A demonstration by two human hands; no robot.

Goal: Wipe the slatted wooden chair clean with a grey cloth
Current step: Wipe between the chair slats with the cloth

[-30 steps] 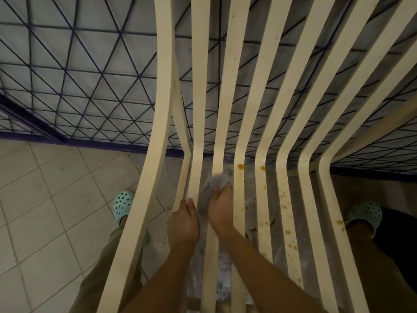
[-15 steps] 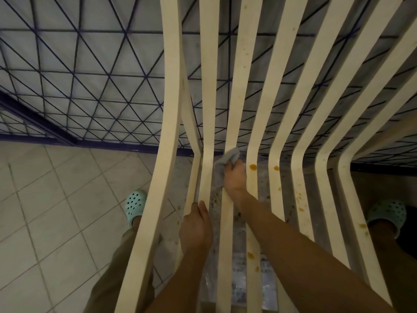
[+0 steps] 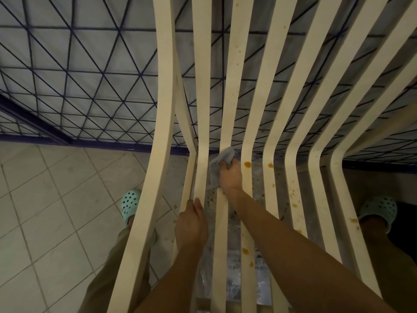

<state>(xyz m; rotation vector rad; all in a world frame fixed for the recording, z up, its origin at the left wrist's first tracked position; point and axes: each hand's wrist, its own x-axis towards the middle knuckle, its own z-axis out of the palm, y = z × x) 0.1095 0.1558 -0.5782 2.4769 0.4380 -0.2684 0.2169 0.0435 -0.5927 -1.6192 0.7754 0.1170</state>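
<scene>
i stand over the slatted wooden chair [image 3: 162, 86] and look down through its pale slats. my right hand [image 3: 230, 178] is closed on the grey cloth [image 3: 226, 154], with my fingers curled over the bunched fabric. it presses the cloth against a slat towards the chair's left side, right at the bend in the slats. my left hand [image 3: 191, 227] is nearer to me, wrapped round the neighbouring slat on the left with the thumb lying along it. orange-brown stains [image 3: 247, 164] dot the slats to the right of the cloth, and the closest one sits just beside my knuckles. a crumpled clear plastic sheet [image 3: 259, 288] lies under the seat. my mint-green clogs [image 3: 129, 203] stand on the tiled floor [image 3: 56, 211], one on either side of the chair.
</scene>
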